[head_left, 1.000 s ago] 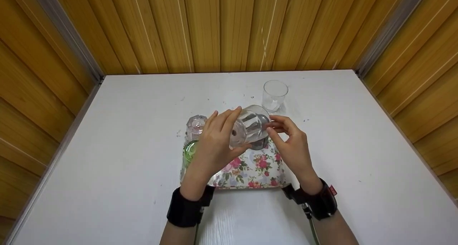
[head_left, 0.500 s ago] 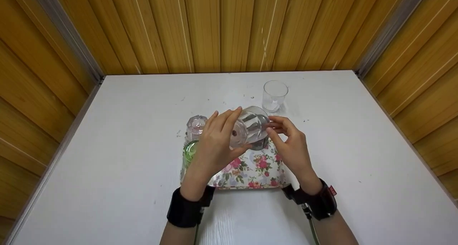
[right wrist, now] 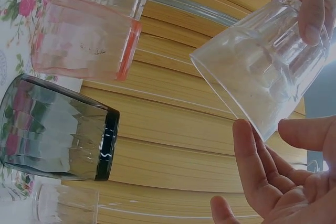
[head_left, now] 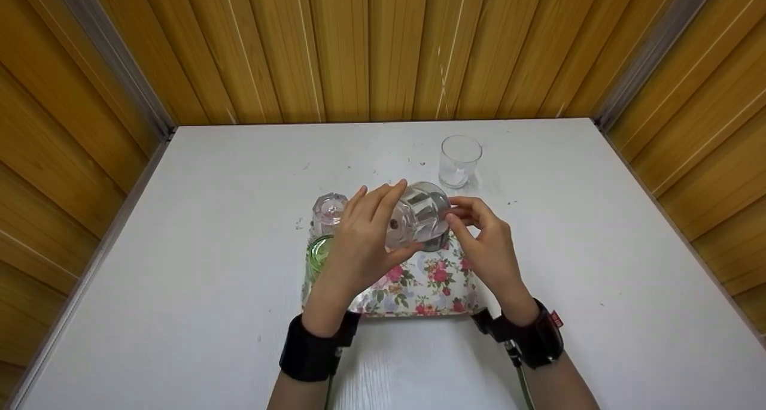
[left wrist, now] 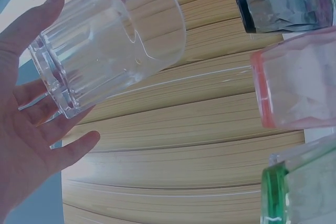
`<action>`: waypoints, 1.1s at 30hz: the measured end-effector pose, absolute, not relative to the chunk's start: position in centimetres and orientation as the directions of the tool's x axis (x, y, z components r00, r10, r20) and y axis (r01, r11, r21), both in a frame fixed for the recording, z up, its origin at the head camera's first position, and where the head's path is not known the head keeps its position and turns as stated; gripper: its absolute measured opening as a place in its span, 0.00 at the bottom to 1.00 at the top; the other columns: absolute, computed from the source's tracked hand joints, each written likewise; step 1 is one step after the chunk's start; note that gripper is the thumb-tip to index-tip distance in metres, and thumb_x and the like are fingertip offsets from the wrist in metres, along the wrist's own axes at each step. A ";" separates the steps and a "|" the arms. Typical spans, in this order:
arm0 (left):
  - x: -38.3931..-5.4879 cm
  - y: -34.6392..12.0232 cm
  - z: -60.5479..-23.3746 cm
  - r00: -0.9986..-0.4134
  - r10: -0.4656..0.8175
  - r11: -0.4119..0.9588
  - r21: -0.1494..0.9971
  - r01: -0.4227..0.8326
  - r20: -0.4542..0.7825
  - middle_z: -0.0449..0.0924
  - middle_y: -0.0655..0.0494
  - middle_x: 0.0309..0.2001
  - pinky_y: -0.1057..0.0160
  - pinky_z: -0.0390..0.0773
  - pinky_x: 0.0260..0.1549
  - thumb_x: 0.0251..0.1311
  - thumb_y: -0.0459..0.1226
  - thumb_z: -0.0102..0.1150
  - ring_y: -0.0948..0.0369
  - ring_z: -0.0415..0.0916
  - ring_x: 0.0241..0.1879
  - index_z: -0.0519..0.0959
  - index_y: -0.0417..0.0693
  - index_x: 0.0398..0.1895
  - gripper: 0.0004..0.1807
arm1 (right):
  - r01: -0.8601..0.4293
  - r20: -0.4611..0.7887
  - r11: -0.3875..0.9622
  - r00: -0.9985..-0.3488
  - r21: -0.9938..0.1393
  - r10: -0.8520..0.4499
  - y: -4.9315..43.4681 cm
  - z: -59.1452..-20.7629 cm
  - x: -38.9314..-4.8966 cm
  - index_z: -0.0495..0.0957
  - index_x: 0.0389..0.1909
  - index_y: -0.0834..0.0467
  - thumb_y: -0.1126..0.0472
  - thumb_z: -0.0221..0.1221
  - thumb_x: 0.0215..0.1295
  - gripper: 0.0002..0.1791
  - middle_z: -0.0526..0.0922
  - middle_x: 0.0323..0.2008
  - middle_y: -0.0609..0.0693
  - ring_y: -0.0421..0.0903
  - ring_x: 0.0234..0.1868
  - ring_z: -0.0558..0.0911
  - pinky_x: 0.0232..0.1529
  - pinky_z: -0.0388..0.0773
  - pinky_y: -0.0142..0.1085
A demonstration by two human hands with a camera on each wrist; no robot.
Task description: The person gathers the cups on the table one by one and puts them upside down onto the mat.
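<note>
A clear faceted drinking glass (head_left: 429,209) is held up on its side over the floral tray, its base toward the left and its mouth toward the right. My left hand (head_left: 362,236) grips it around the base end, thumb on one side and fingers on the other. At the rim, my right hand (head_left: 494,245) pinches the edge between thumb and fingertips, as the right wrist view shows. Below the held glass stands a grey glass (right wrist: 58,129) on the tray. Beside that one is a pink glass (right wrist: 86,40), hidden in the head view.
The floral tray (head_left: 413,299) lies on the white table (head_left: 179,266). At its left side stand a green glass (head_left: 319,253) and a clear faceted glass (head_left: 329,209). Another clear glass (head_left: 459,161) stands on the table behind the tray. Wood-patterned panels (head_left: 383,51) enclose the table.
The held glass has turned a little, its upper rim edge sinking slightly toward me. Both hands stay nearly in place, and the other glasses have not moved.
</note>
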State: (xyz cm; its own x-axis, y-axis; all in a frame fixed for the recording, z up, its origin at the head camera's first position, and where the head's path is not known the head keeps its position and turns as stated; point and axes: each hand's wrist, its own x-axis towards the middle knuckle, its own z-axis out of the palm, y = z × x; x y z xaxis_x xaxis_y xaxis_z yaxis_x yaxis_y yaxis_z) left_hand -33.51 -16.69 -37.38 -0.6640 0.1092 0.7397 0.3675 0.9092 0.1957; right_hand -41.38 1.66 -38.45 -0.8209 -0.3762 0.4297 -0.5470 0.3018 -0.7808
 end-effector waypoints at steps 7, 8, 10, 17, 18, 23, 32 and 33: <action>-33.5 -16.6 -37.4 -0.664 0.113 0.913 0.187 0.363 0.739 0.72 0.48 0.54 0.53 0.59 0.63 0.36 0.51 0.72 0.55 0.68 0.56 0.62 0.43 0.64 0.49 | -0.537 0.408 0.337 -0.828 -0.774 -0.384 1.7 -38.5 -41.4 0.75 0.49 0.57 0.56 0.54 0.64 0.16 0.82 0.37 0.50 0.43 0.38 0.80 0.37 0.73 0.32; -33.5 -16.6 -37.4 -0.662 0.114 0.912 0.187 0.365 0.741 0.72 0.48 0.54 0.54 0.59 0.63 0.36 0.51 0.72 0.56 0.68 0.56 0.62 0.43 0.64 0.49 | -0.535 0.405 0.343 -0.830 -0.772 -0.385 1.7 -38.5 -41.4 0.75 0.49 0.57 0.56 0.54 0.64 0.15 0.82 0.37 0.50 0.43 0.38 0.80 0.37 0.73 0.33; -33.6 -16.6 -37.4 -0.657 0.115 0.910 0.187 0.371 0.745 0.72 0.48 0.53 0.54 0.58 0.63 0.36 0.51 0.72 0.56 0.69 0.56 0.62 0.44 0.63 0.49 | -0.534 0.399 0.354 -0.831 -0.768 -0.388 1.7 -38.5 -41.4 0.75 0.49 0.57 0.56 0.54 0.63 0.15 0.82 0.37 0.50 0.43 0.38 0.80 0.36 0.73 0.33; -33.7 -16.5 -37.5 -0.643 0.123 0.906 0.179 0.383 0.756 0.73 0.48 0.53 0.53 0.59 0.63 0.36 0.51 0.72 0.55 0.69 0.55 0.63 0.43 0.63 0.48 | -0.521 0.370 0.370 -0.835 -0.769 -0.407 1.7 -38.5 -41.4 0.75 0.49 0.57 0.55 0.54 0.63 0.16 0.82 0.36 0.48 0.42 0.37 0.80 0.34 0.73 0.34; -33.7 -16.5 -37.5 -0.644 0.124 0.907 0.178 0.383 0.755 0.73 0.48 0.53 0.53 0.59 0.63 0.36 0.52 0.72 0.55 0.69 0.55 0.63 0.43 0.63 0.48 | -0.518 0.365 0.370 -0.836 -0.771 -0.410 1.7 -38.5 -41.4 0.75 0.49 0.57 0.55 0.54 0.64 0.16 0.82 0.36 0.48 0.42 0.37 0.80 0.35 0.73 0.34; -33.6 -16.4 -37.4 -0.651 0.125 0.910 0.174 0.376 0.749 0.73 0.47 0.53 0.54 0.59 0.63 0.37 0.53 0.71 0.55 0.69 0.55 0.63 0.44 0.63 0.48 | -0.519 0.358 0.362 -0.831 -0.774 -0.427 1.7 -38.4 -41.3 0.75 0.49 0.58 0.56 0.53 0.64 0.15 0.82 0.35 0.48 0.42 0.36 0.80 0.37 0.74 0.37; -33.6 -16.4 -37.4 -0.650 0.129 0.909 0.173 0.380 0.749 0.73 0.46 0.53 0.53 0.60 0.63 0.37 0.53 0.71 0.54 0.69 0.56 0.63 0.44 0.63 0.48 | -0.512 0.333 0.400 -0.836 -0.760 -0.437 1.6 -38.6 -41.4 0.75 0.48 0.57 0.57 0.52 0.65 0.14 0.82 0.33 0.46 0.41 0.35 0.79 0.33 0.73 0.34; -33.6 -16.4 -37.4 -0.650 0.131 0.909 0.171 0.381 0.749 0.73 0.46 0.53 0.53 0.60 0.63 0.38 0.53 0.71 0.54 0.69 0.56 0.63 0.44 0.63 0.48 | -0.510 0.329 0.404 -0.837 -0.760 -0.438 1.5 -38.7 -41.4 0.75 0.48 0.56 0.57 0.52 0.65 0.13 0.82 0.33 0.46 0.41 0.35 0.79 0.32 0.73 0.33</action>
